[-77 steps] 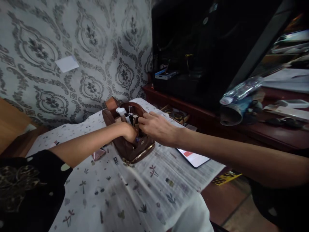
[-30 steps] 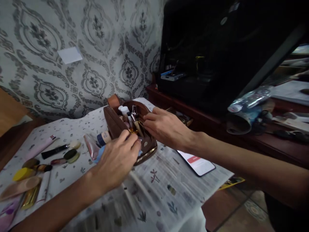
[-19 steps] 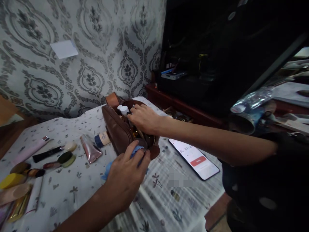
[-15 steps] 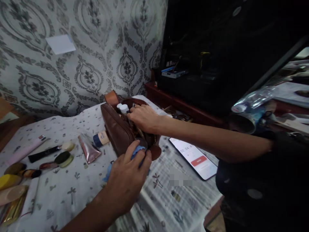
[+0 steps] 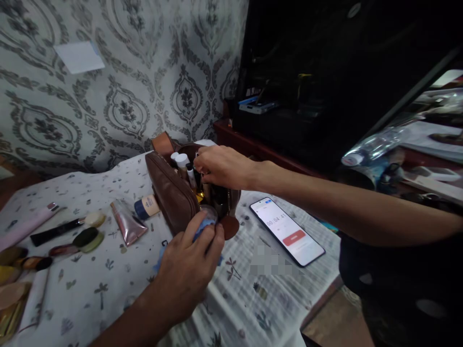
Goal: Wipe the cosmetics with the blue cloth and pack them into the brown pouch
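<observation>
A brown bag [image 5: 170, 193] stands unzipped on the patterned cloth, with white-capped bottles [image 5: 182, 161] and a slim white tube [image 5: 191, 177] upright inside. My right hand [image 5: 226, 167] reaches over the bag's mouth, fingers curled down among the contents; whatever they grip is hidden. At the bag's near end, my left hand [image 5: 191, 262] is closed round a crumpled blue cloth [image 5: 204, 224]. A clear round piece [image 5: 210, 212] shows just beyond those fingertips. The brown leather flap [image 5: 229, 227] lies to the right of the left hand.
A phone [image 5: 287, 231] showing a timer lies right of the bag. To the left are a navy-and-beige tube [image 5: 147, 207], a pink metallic tube [image 5: 128, 224], makeup brushes [image 5: 88, 238] and several other cosmetics. A dark television [image 5: 325, 72] and a plastic bottle [image 5: 369, 149] stand behind.
My right hand has risen slightly and pulled back from the bottles, showing more of the bag's inside. My left hand keeps its grip on the blue cloth. The view has shifted a little.
</observation>
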Demonstrator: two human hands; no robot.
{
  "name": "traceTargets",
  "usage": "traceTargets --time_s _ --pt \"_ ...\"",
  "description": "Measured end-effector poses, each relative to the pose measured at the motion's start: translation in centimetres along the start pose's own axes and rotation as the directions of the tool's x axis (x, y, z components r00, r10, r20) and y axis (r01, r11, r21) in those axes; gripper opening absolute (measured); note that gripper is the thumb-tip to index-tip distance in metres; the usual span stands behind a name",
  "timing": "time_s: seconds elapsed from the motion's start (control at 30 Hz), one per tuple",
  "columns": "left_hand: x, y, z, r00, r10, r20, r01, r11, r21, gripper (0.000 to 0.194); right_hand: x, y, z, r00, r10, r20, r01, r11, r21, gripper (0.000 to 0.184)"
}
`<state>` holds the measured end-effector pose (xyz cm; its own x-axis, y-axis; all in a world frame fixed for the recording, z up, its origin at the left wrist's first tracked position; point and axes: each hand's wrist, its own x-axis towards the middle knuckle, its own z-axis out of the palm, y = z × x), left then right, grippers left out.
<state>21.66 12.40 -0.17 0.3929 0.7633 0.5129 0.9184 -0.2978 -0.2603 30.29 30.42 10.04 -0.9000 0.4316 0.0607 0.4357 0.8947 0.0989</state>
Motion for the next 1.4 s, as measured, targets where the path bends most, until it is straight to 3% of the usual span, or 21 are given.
traceTargets --time_s 0.17,0.57,0.73,0.87,1.23,1.4 --pt "0.1 0.0 0.1 0.999 0.006 -0.04 -0.005 1.0 0.011 0.035 -0.9 -0.1 0.0 1.0 -0.017 0.019 0.018 0.999 -0.032 0.016" --pt "0.0 -0.1 -0.1 1.0 0.013 0.006 -0.013 1.0 0.013 0.04 -1.0 0.4 0.6 0.994 -0.108 0.009 0.108 0.994 -0.007 0.021" --pt "0.2 -0.2 -0.3 0.999 0.034 0.015 -0.034 0.998 0.047 0.037 -1.4 0.5 0.6 0.978 -0.185 -0.099 0.191 0.98 0.056 0.018" --pt "0.2 -0.1 -0.3 0.999 0.034 0.022 -0.035 0.998 0.048 0.036 -2.2 0.4 1.1 0.927 -0.316 -0.2 0.331 0.943 0.044 0.019" --pt "0.1 -0.2 -0.3 0.999 0.042 0.019 -0.042 0.998 0.037 0.038 -2.7 1.2 3.1 0.945 -0.301 -0.125 0.295 0.954 -0.06 0.035" --pt "-0.1 -0.1 -0.2 0.999 0.036 0.015 -0.037 0.999 0.036 0.039 -2.8 1.5 3.0 0.941 -0.324 -0.094 0.322 0.946 -0.04 0.024"
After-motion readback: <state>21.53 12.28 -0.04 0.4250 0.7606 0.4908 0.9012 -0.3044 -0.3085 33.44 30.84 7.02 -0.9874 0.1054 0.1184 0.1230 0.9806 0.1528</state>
